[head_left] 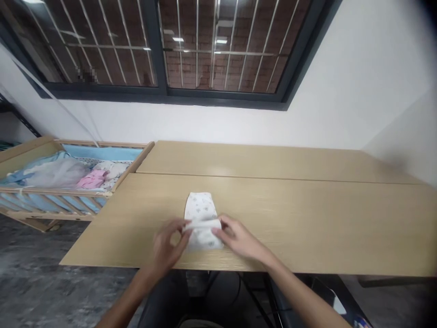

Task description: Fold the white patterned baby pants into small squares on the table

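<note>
A small white cloth with a fine grey print lies on the wooden table in front of me. Across its middle runs a raised fold. My left hand pinches the left end of this fold between thumb and fingers, slightly blurred. At the other end, my right hand has its thumb and fingers closed on the cloth's right edge. The near part of the cloth rests on the table between both hands. I cannot tell whether the cloth is a garment.
The wooden table spreads far to the right, its near edge close to my body. Left of it stands a wooden crib with blue lining, sheer netting and a pink cloth. A barred window is above the white wall.
</note>
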Demonstrator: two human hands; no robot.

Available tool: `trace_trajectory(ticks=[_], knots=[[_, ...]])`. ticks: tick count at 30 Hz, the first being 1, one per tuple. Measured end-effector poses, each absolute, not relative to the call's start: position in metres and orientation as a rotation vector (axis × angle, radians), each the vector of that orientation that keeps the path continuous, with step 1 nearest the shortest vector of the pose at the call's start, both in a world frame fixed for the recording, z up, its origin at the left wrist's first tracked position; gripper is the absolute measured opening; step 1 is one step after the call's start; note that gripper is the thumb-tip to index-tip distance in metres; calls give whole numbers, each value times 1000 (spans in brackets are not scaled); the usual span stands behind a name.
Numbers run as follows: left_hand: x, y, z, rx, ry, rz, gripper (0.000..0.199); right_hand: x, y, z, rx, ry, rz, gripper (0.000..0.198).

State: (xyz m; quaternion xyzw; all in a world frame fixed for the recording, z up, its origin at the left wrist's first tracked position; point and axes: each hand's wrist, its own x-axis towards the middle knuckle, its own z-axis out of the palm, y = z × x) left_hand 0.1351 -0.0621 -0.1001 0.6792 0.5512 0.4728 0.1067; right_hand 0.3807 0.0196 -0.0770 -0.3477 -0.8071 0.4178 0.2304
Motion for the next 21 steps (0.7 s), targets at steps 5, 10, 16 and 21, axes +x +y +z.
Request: trace_trajectory(ticks=[5, 10, 16, 21], knots=[[126, 45, -100, 1917, 1898, 1077, 20, 339, 112, -112, -1203, -1997, 1021, 17], [132, 94, -107, 1940, 1991, 893, 25, 320, 154, -142, -1505, -1974, 910, 18], [174, 11, -125, 2115, 2064, 802, 41, 326, 120, -122, -1101, -2311, 523, 50], [213, -75, -173, 2393, 2208, 643, 50, 327, 66, -117, -350, -2802, 663, 57]])
